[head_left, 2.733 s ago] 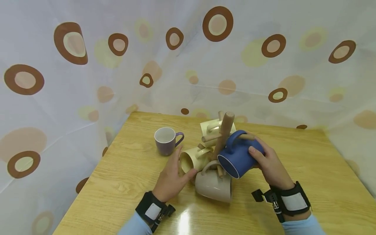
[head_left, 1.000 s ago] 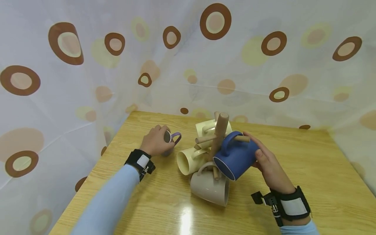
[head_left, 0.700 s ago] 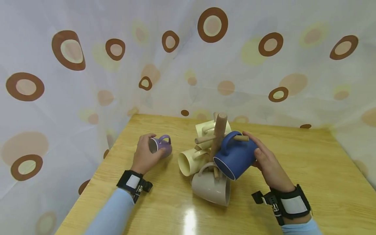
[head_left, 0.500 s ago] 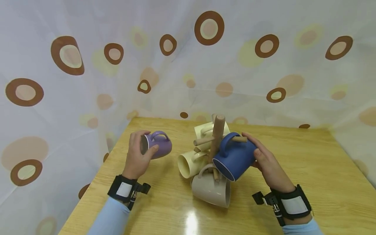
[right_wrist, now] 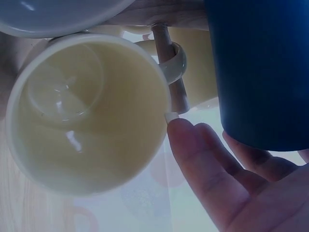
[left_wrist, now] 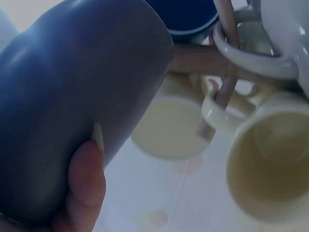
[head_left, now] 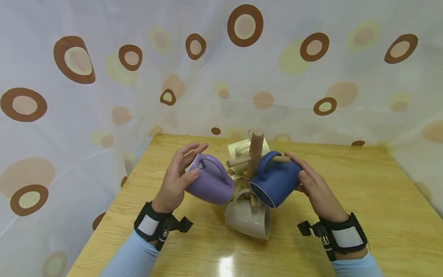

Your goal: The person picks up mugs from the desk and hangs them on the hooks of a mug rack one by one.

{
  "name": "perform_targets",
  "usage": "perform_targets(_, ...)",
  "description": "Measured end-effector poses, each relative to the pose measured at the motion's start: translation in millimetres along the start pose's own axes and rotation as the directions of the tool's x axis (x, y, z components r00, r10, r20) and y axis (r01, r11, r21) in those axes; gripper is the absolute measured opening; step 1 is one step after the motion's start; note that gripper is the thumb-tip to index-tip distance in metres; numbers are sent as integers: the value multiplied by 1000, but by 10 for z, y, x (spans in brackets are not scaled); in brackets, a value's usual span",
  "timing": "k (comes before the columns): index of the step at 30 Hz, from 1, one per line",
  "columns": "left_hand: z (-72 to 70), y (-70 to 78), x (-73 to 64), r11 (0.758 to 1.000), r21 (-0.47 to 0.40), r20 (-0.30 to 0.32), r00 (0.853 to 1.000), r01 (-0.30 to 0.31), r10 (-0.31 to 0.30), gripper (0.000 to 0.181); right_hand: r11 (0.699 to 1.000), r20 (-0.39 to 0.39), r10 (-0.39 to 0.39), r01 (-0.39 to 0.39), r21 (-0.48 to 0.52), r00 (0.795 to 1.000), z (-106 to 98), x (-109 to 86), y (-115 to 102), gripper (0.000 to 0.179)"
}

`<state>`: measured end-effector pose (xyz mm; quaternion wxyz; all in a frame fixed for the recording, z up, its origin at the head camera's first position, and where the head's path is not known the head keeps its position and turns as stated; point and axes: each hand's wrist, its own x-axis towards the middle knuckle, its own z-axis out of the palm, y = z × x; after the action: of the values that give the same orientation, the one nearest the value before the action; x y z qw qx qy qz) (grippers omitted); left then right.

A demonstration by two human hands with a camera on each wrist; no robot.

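Note:
My left hand (head_left: 173, 182) holds a purple mug (head_left: 209, 184) tilted, its handle upward and its base toward the rack; thumb and fingers grip the rim end. The base overlaps the left side of a wooden mug tree (head_left: 255, 152). On the tree's right peg hangs a blue mug (head_left: 280, 181), mouth tilted down to the left. My right hand (head_left: 320, 194) rests against this mug's right side, fingers mostly extended in the right wrist view. A grey mug (head_left: 245, 219) hangs low at the front. Behind the purple mug, a lower cream mug (left_wrist: 270, 164) is largely hidden in the head view.
Another cream mug (head_left: 233, 148) hangs at the back of the tree. A bare left peg (head_left: 237, 161) sticks out above the purple mug. The wooden table (head_left: 353, 192) meets a patterned curtain (head_left: 294, 96) at its back and sides.
My left hand has left the lower cream mug, picked the purple mug up from the table, tipped it over and brought it right to the tree. My right hand has stayed at the blue mug, its grip loosened.

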<state>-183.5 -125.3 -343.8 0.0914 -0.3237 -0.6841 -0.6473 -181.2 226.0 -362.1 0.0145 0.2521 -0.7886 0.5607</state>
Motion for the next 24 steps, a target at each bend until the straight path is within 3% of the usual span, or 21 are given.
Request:
perform_targets(3,95,-20,35,999,-42,-1,1000,27,-27,48,1000,3,1,-1,-8,1000,-10,13,-12,46)
perform_targets(10,261,-94,69,998,36,4,999,52,-52,39,1000,-2,5,-5,-9,1000,-19,1,-13,45)
perform_targets(17,354,-153,115,989,127,-34,996,81,-78,34,1000,-6,1,-1,14,1000,-4,5,-10,45)
perform_targets(19,366,-133,137,982,172,-40,996,82,-76,35,1000,-2,6,-5,19,1000,1,7,-8,45)
perform_targets(24,395,74,213,968,243,-21,998,64,-60,36,1000,0,8,-8,-9,1000,6,8,-7,46)
